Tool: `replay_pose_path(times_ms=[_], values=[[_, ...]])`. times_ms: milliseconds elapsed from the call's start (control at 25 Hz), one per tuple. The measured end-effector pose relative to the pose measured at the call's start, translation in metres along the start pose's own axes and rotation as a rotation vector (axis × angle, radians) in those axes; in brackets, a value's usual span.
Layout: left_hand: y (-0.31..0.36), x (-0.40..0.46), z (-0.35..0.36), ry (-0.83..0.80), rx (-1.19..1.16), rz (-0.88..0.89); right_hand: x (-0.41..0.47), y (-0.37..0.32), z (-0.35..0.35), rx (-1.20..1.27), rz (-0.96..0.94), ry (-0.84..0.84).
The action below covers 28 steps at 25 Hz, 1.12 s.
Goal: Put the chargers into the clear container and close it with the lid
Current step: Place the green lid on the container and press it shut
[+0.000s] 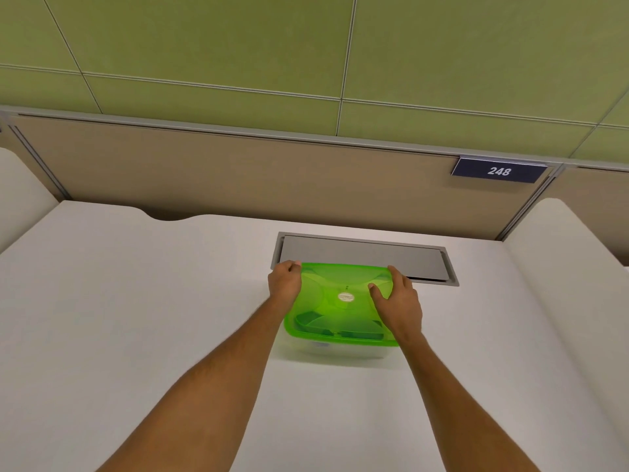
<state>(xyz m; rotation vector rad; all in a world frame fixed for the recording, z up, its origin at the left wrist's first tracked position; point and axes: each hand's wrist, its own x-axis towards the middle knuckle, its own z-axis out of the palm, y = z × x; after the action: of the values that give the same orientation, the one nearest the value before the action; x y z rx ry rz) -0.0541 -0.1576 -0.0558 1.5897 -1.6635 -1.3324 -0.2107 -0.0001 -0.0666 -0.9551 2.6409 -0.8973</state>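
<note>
A translucent green lid (340,311) lies on top of the clear container (333,350), which stands on the white desk. Dark shapes show through the lid near its front; I cannot tell them apart as chargers. My left hand (285,284) grips the lid's far left corner with curled fingers. My right hand (398,301) lies flat on the lid's right side, thumb on top and fingers over the far right edge.
A grey metal cable hatch (367,255) is set into the white desk (136,301) just behind the container. A beige partition (238,172) with a dark "248" sign (498,171) rises at the back. White side panels flank the desk.
</note>
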Motion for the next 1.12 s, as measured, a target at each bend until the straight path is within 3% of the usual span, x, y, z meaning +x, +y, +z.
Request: replay_pose_path(times_ms=[160, 600, 800, 1120], values=[[-0.001, 0.000, 0.002, 0.054, -0.036, 0.019, -0.001, -0.003, 0.000, -0.051, 0.035, 0.016], [-0.007, 0.003, 0.002, 0.065, 0.041, 0.139, 0.055, -0.018, 0.001, -0.039, 0.345, -0.085], [-0.007, 0.002, 0.002, 0.062, 0.093, 0.181, 0.079, -0.022, 0.007, -0.167, 0.265, -0.116], [-0.007, 0.001, 0.003, 0.067, 0.113, 0.187, 0.094, -0.015, -0.002, -0.098, 0.283, -0.191]])
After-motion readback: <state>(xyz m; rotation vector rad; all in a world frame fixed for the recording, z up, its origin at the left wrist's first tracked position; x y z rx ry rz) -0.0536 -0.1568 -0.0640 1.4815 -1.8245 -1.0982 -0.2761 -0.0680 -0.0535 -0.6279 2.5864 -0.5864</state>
